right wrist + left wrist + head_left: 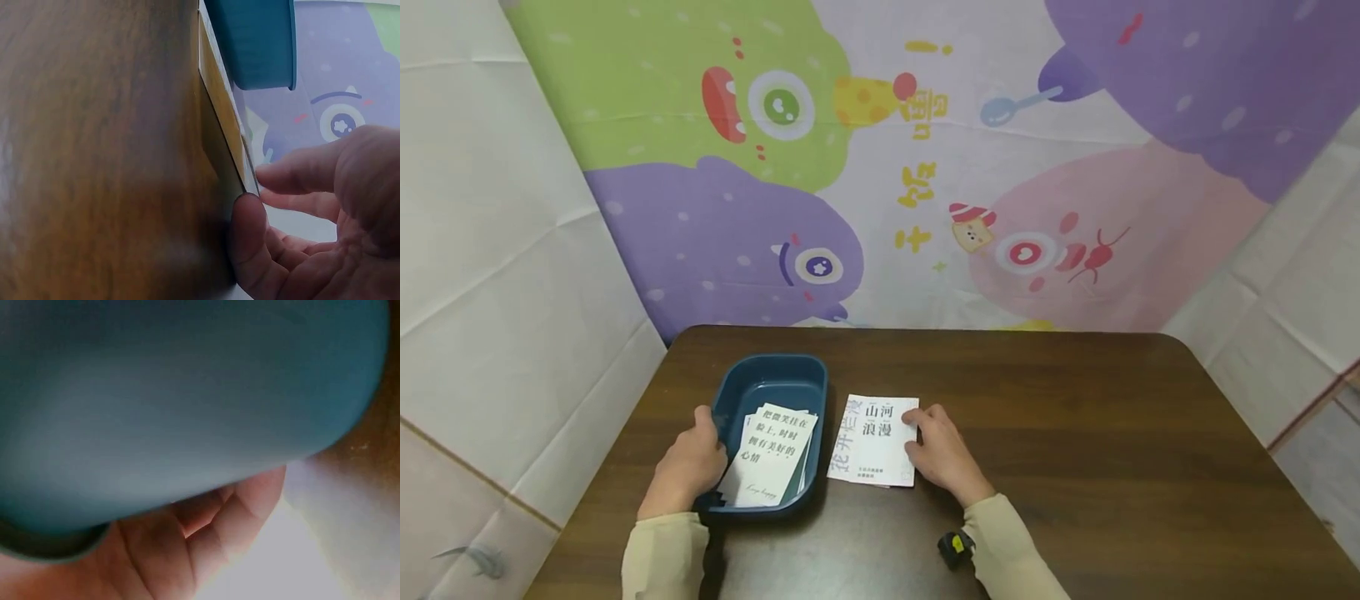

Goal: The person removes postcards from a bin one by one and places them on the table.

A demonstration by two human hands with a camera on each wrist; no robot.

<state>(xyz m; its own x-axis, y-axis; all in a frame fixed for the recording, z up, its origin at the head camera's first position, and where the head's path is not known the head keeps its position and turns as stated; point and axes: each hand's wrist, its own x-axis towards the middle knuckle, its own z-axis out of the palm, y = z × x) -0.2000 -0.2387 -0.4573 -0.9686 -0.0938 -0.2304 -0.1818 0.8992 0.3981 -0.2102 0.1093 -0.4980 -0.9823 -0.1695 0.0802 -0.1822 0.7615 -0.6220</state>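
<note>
My left hand (688,458) grips the left side of a dark blue plastic tray (826,392), thumb at the rim and fingers against the outer wall. In the left wrist view the tray's smooth wall (187,412) covers most of the picture above the fingers (234,528). Inside the tray lies a loose pile of printed cards (767,462). Just right of the tray, my right hand (947,450) pinches the right edge of white printed cards (880,442). From the right wrist, the cards' edge (225,100) shows between thumb and fingertips, slightly off the table.
All this stands on a dark brown wooden table (1075,433). A black strapped device (955,548) sits at the right wrist. Behind the table hangs a cloth with cartoon monsters (820,267), and pale panels (535,275) flank both sides.
</note>
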